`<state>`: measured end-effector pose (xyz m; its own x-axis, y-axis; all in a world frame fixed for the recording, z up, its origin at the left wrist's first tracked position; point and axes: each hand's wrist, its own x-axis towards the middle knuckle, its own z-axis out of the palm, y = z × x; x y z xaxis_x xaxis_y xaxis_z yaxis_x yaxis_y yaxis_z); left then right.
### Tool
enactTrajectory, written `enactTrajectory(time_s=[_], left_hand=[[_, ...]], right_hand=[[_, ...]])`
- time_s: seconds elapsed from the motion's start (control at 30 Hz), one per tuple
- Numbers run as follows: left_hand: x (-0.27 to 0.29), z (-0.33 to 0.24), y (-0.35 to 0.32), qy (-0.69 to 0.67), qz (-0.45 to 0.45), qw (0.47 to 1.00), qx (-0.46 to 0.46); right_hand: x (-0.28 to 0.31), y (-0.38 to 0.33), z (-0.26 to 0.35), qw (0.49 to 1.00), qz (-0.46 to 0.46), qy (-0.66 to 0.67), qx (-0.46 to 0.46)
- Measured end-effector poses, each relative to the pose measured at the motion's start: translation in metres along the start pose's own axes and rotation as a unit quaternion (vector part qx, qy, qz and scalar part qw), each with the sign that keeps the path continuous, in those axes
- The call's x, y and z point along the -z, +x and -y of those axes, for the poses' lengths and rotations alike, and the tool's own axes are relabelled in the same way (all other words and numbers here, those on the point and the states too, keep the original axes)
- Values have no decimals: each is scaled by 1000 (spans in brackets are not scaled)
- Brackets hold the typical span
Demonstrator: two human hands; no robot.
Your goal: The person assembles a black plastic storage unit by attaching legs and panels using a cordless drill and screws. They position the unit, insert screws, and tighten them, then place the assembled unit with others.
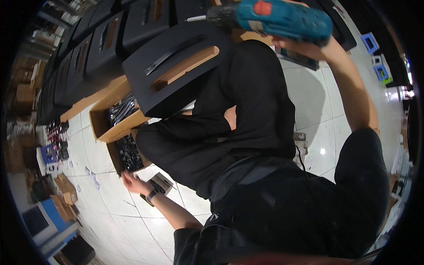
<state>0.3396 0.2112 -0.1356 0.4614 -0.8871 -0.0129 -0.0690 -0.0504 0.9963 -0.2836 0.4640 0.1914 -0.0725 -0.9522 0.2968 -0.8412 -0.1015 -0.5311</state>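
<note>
My right hand (304, 47) is wrapped around the grip of a teal cordless drill (287, 22), raised at the upper right. The drill's long silver bit points left, above a black cabinet (176, 88) resting against my legs. A black strap handle (176, 53) is fixed on the cabinet at its left end, beside a long slot with bare wood edges. My left hand (134, 183), wearing a dark wristband, is at the near end of a cardboard box of small black parts (129, 152). Its fingers look extended, with nothing visible in them.
Several similar black cabinets (104, 44) stand in rows at the upper left. An open cardboard box (104, 132) holds dark strap handles. A smaller box (165, 181) of dark parts sits beside my left wrist. Blue plastic pieces (370, 43) lie on the white tile floor at right.
</note>
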Motion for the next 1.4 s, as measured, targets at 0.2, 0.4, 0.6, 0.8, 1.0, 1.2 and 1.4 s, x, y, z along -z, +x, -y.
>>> enactTrajectory(time_s=[0.2,0.4,0.6,0.8,1.0,1.2,1.4], left_hand=[[-165,-184,-106,-295,336,892,58],[-226,-239,-166,-390,478,775,137],[-232,-254,-193,-440,546,672,240],[-233,-257,-204,-436,534,675,263],[-241,-248,-200,-424,561,670,238],[-271,-250,-176,-420,639,619,179],[-307,-268,-173,-442,677,560,181]], right_hand=[[-25,-5,73,994,44,93,25],[-29,-6,99,991,22,49,119],[-25,-19,89,990,-21,53,128],[-23,-27,72,984,-42,49,168],[-7,-39,64,991,-12,50,125],[29,4,73,959,19,-100,265],[42,28,56,963,28,-114,242]])
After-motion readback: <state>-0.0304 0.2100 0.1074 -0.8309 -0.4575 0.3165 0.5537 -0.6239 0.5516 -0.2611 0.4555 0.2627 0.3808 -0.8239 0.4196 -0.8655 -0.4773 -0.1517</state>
